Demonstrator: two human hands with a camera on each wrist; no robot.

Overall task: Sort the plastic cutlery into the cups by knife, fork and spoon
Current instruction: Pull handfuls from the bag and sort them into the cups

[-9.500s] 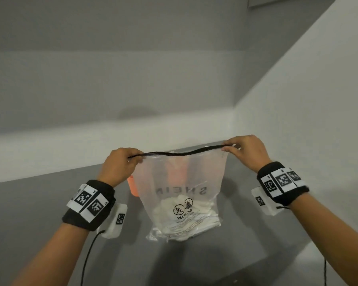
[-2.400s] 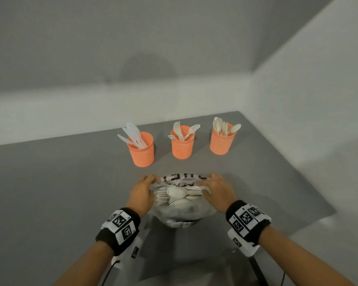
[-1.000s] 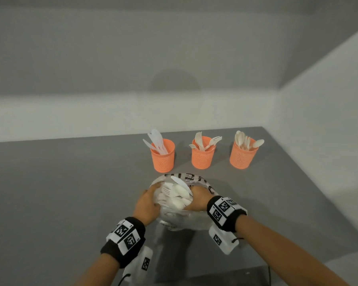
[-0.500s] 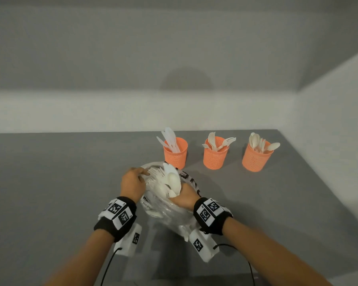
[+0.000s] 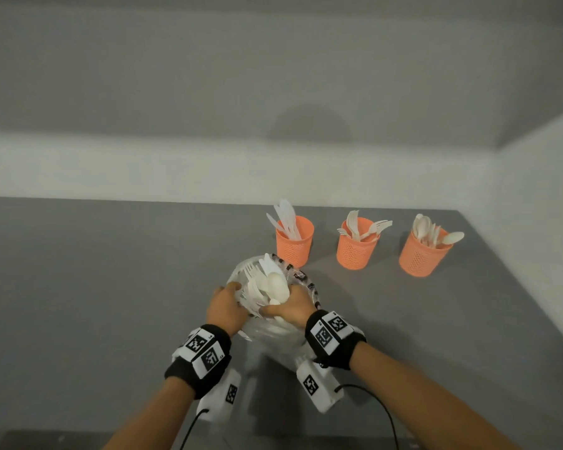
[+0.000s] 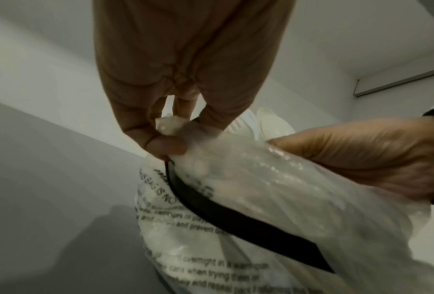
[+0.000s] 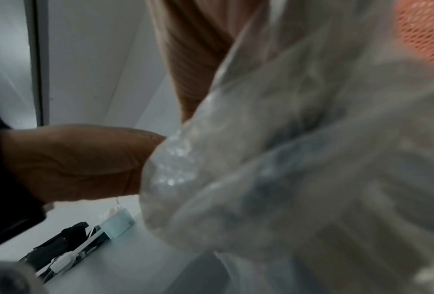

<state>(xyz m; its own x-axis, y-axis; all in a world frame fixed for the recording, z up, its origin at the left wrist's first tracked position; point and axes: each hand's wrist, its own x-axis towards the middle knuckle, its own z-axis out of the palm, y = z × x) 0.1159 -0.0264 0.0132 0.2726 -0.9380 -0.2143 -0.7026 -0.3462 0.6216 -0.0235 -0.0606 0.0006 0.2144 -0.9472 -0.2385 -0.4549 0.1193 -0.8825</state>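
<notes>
both hands meet at frame centre: left hand (image 5: 225, 307) pinches the bag (image 6: 235, 208) rim, right hand (image 5: 290, 308) curls round its bunched cutlery (image 5: 267, 287) (through the plastic).

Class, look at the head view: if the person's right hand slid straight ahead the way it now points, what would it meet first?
Probably the left orange cup, the one holding knives: the right hand, gripping the plastic bag, points forward towards it. Depth is hard to judge.

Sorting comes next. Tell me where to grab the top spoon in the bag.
Take the top spoon by its bowl, pinching from above: the bowl sticks up out of the bag mouth, while its handle is buried among other cutlery and hidden by the right hand.
</notes>
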